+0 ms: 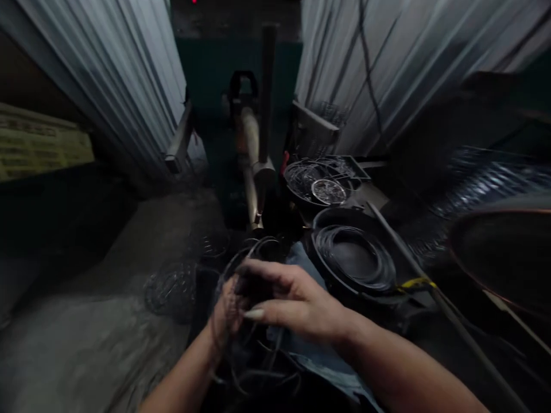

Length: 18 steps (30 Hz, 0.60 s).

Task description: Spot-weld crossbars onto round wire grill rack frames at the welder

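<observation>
Wire [253, 252]: thin, dark, looped, probably tangled; both hands grip it.

Two hands, left [228, 312] and right [297, 301], at lower centre; two round basins [321, 189] [353, 258] of wire coils right of centre; one wire tangle [253, 350] in the hands

Corrugated metal sheets [107, 86] line both sides. A basin of coiled wire rings [353, 258] sits near another basin [321, 186], with a long metal rod [430, 287] beside them and a wooden-handled tool [249, 149] behind.
</observation>
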Tool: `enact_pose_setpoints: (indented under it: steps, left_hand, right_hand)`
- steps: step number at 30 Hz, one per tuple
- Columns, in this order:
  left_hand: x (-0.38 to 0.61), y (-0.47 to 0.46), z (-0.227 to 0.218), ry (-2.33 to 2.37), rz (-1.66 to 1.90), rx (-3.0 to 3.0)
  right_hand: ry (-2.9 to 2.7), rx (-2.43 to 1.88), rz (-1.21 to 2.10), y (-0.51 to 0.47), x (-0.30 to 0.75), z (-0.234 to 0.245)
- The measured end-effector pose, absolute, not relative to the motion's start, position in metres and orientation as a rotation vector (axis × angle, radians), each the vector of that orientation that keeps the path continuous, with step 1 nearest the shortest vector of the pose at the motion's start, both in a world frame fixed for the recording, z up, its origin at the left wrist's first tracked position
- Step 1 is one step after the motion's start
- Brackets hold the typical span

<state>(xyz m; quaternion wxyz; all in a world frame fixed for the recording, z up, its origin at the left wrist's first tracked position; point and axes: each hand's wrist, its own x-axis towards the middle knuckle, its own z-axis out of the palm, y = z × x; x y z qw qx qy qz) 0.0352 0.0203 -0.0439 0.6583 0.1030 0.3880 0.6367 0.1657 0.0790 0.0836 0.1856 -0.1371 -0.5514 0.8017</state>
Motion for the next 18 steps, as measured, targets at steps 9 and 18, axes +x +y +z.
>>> enact_pose_setpoints:
  steps: [9,18]
  left_hand:
    - [0.038,0.009,-0.085,0.38,1.369,0.002]
    - [-0.002,0.007,-0.046,0.32,1.503,-0.008]
  right_hand:
    - [-1.853,-1.214,1.454,0.165,0.214,-0.069]
    - [-1.848,-1.163,1.955,0.164,0.146,-0.021]
